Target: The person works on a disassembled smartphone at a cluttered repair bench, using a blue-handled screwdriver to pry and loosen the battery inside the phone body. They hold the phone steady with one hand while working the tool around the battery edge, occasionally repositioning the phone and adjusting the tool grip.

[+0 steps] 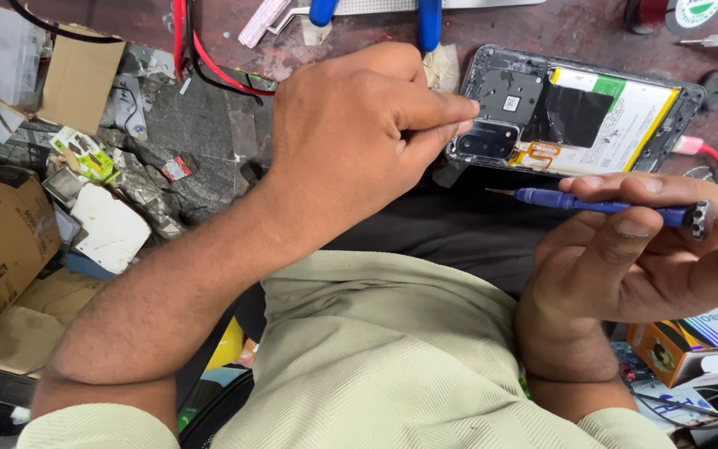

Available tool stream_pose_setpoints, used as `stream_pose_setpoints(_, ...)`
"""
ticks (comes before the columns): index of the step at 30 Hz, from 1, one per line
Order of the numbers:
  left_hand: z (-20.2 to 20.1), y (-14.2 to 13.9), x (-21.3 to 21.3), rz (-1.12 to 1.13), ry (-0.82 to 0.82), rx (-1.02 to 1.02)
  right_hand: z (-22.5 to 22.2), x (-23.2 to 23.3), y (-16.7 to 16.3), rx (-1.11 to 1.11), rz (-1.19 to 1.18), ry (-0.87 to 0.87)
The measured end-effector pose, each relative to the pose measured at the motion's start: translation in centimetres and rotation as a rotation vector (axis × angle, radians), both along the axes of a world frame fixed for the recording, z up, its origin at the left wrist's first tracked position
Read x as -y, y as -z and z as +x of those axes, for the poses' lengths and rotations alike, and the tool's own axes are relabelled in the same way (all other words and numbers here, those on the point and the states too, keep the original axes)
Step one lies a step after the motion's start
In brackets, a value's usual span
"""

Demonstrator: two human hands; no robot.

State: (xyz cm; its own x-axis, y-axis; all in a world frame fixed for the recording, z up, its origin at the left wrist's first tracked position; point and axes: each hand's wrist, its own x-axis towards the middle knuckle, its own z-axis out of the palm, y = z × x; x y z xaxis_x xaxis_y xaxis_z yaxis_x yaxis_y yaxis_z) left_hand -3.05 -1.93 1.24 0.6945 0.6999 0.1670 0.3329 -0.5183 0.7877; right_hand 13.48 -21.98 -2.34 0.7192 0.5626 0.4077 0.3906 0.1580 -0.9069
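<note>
A pale green shirt [376, 366] fills the bottom of the view, nearest the camera, with both forearms reaching out from it.

The right hand [650, 249] is curled, its thumb and forefinger pinched around a blue screwdriver [600, 205]. The tool lies nearly level, its thin metal tip pointing left and its ridged metal cap at the right end by the knuckles. The tip hangs just below the phone, not touching it.

The left hand [359, 125] is mostly closed, fingers bunched, with the forefinger and thumb tips pressed onto the dark camera block at the lower left corner of an opened phone [575, 112]. The phone lies face down on the bench [592, 33] with its back cover off, showing a black board cover, a black patch and a white battery with yellow and green edges. A red cable [712, 158] is plugged into its right end.

Further out, blue-handled pliers [425, 21] lie at the top edge of the bench, beside red and black wires [201, 50]. To the left sit cardboard boxes [2, 241], scraps of paper and foil. At lower right lies a small orange and white box [691, 341].
</note>
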Motion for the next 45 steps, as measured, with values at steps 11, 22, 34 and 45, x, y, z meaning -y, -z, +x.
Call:
stream_pose_setpoints(11,-0.4,-0.1,0.0,0.041,0.032,-0.035,-0.6,-1.5,-1.5,0.009,0.045,0.018)
stream_pose_setpoints(22,-0.3,0.3,-0.1,0.050,0.041,-0.038,0.9,-4.7,1.2,0.189,0.107,-0.113)
stream_pose_setpoints(34,-0.6,0.8,-0.4,0.041,0.042,-0.007,0.6,-5.3,1.6,0.156,0.091,-0.111)
stream_pose_setpoints(45,-0.7,0.6,0.0,0.008,-0.025,0.023,0.1,-5.6,1.6,0.088,0.170,-0.037)
